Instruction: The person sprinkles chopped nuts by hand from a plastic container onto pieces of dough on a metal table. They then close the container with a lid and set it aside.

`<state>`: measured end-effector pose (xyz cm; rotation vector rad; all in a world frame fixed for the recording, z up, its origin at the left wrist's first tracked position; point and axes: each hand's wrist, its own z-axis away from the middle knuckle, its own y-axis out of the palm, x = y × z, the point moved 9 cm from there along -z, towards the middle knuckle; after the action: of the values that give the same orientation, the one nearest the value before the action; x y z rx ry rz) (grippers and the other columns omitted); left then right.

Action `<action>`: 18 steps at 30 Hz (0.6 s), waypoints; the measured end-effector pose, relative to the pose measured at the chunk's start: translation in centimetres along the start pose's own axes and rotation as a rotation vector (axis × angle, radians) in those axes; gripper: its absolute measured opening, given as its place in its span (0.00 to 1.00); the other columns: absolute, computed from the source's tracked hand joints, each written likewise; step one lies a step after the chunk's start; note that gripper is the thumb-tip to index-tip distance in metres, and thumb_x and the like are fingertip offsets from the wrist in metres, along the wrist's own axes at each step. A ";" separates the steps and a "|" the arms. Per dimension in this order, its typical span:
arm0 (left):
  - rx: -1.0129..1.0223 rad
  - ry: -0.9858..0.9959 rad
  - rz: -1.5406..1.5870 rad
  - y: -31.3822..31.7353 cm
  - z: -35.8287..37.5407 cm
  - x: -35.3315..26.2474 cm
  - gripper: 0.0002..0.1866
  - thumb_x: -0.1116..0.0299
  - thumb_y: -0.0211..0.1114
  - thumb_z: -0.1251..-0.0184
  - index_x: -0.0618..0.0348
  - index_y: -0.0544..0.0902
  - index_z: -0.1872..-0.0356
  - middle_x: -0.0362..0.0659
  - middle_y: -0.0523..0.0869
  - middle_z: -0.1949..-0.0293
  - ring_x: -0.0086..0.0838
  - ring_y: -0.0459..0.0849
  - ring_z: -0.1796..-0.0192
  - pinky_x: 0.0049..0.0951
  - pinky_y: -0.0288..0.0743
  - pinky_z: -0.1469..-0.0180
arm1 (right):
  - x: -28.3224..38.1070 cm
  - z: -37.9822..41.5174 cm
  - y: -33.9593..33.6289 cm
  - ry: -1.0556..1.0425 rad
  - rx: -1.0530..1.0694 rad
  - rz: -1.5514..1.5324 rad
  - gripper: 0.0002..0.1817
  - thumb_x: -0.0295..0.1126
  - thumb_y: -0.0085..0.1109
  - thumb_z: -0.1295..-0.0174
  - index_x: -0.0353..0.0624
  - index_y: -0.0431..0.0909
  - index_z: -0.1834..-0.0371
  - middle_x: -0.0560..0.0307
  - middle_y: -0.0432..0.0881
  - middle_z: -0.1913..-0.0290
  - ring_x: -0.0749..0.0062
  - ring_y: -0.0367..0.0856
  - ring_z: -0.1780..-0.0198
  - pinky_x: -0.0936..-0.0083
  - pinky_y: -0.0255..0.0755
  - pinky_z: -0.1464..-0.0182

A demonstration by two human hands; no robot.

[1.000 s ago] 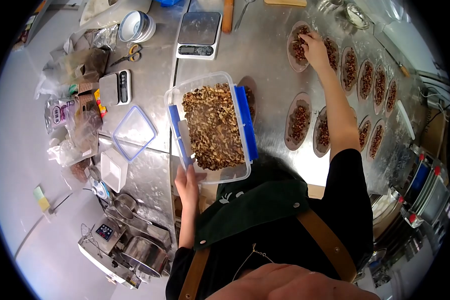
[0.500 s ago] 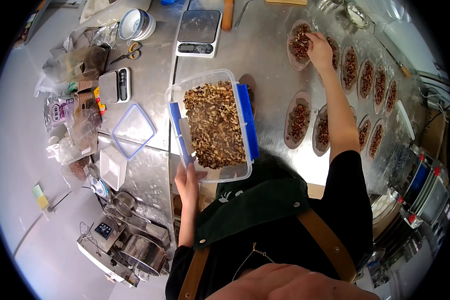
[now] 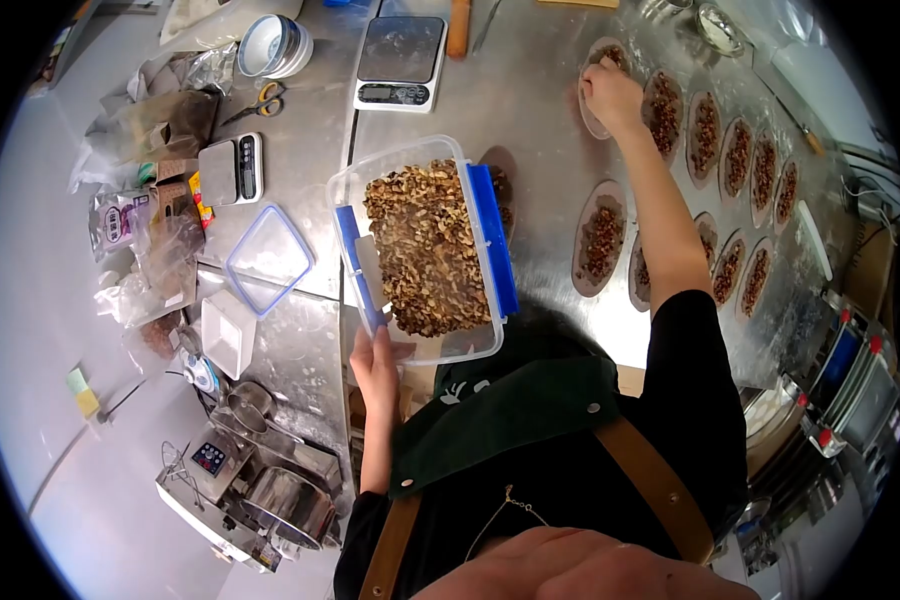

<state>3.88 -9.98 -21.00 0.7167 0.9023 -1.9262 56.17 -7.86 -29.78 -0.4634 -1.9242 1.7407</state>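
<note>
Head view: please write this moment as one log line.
left hand: holding walnut container | right hand: at far row's leftmost dough oval

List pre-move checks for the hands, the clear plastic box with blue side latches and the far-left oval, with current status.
1. Left hand secure on the clear plastic box with blue side latches: ok, gripping its near-left corner.
2. Tan-brown walnut pieces available: ok, covering most of the box floor.
3. Right hand clear of the far-left pinkish-brown oval dough piece: not ok, fingers down at its topping.
4. Topping spread evenly on that oval: cannot tell, hand covers part.
5. Pinkish-brown oval beside the box fully topped: cannot tell, box hides part.
</note>
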 end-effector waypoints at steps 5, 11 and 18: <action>0.003 0.015 0.024 0.0 -0.3 0.4 0.17 0.67 0.50 0.26 0.69 0.73 0.45 0.47 0.83 0.57 0.29 0.86 0.71 0.26 0.79 0.67 | -4.1 0.7 -0.8 0.151 -0.026 -0.141 0.07 0.39 0.58 0.40 0.54 0.83 0.62 0.60 0.80 0.60 0.57 0.82 0.61 0.62 0.75 0.62; 0.011 0.011 -0.014 0.2 -0.3 0.0 0.17 0.68 0.50 0.26 0.70 0.74 0.45 0.48 0.83 0.54 0.29 0.86 0.71 0.26 0.79 0.67 | -10.6 2.0 -1.9 0.260 -0.222 -0.228 0.08 0.40 0.57 0.39 0.59 0.84 0.60 0.61 0.83 0.57 0.58 0.82 0.60 0.63 0.76 0.61; 0.016 -0.014 -0.006 0.3 -0.6 0.4 0.17 0.68 0.49 0.26 0.70 0.74 0.44 0.49 0.83 0.52 0.28 0.86 0.71 0.25 0.80 0.67 | -11.4 2.2 -0.3 0.272 0.124 0.011 0.09 0.39 0.58 0.40 0.55 0.84 0.59 0.57 0.83 0.55 0.57 0.82 0.56 0.62 0.76 0.57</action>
<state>4.05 -9.81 -21.77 0.7097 0.8823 -1.9435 64.29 -16.10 -31.15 -0.6302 -1.6180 1.6948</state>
